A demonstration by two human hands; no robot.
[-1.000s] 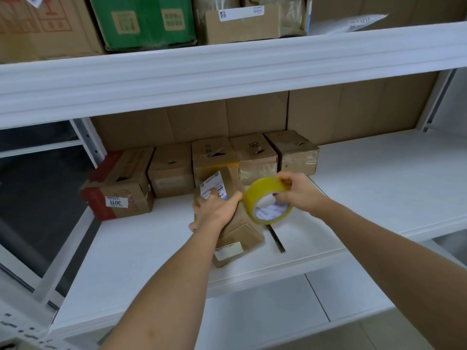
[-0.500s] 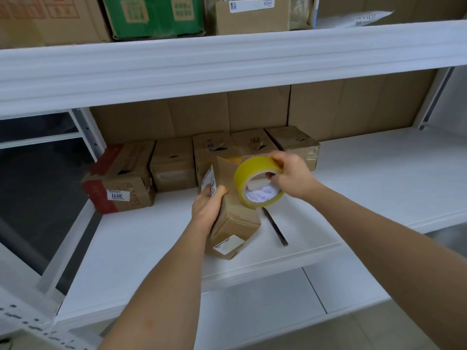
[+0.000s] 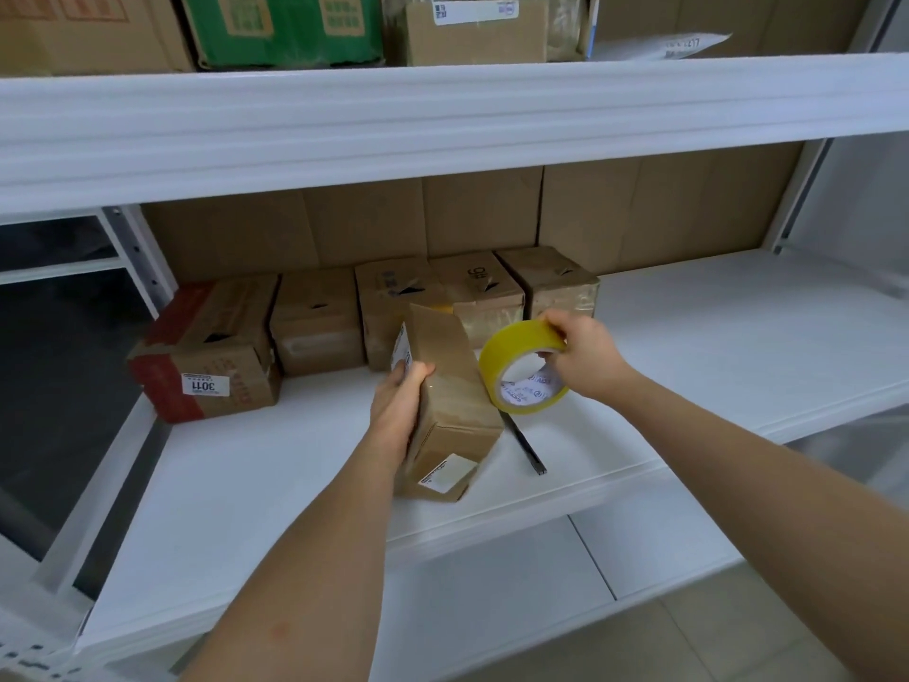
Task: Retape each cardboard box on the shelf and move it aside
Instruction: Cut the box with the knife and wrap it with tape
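Now: box tilted in one hand, tape roll in the other

Left hand point(image 3: 399, 405) grips the small cardboard box point(image 3: 452, 411) by its left side, fingers curled over the top edge. Box stands tilted near the front of the white shelf point(image 3: 738, 347). Right hand point(image 3: 578, 357) pinches the yellow tape roll point(image 3: 524, 369), held just right of the box. Five more boxes point(image 3: 315, 327) sit in a row at the far side; leftmost has a red end and a 3011 label.

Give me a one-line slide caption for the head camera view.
Left hand grips a small cardboard box on the shelf; right hand holds yellow tape roll.
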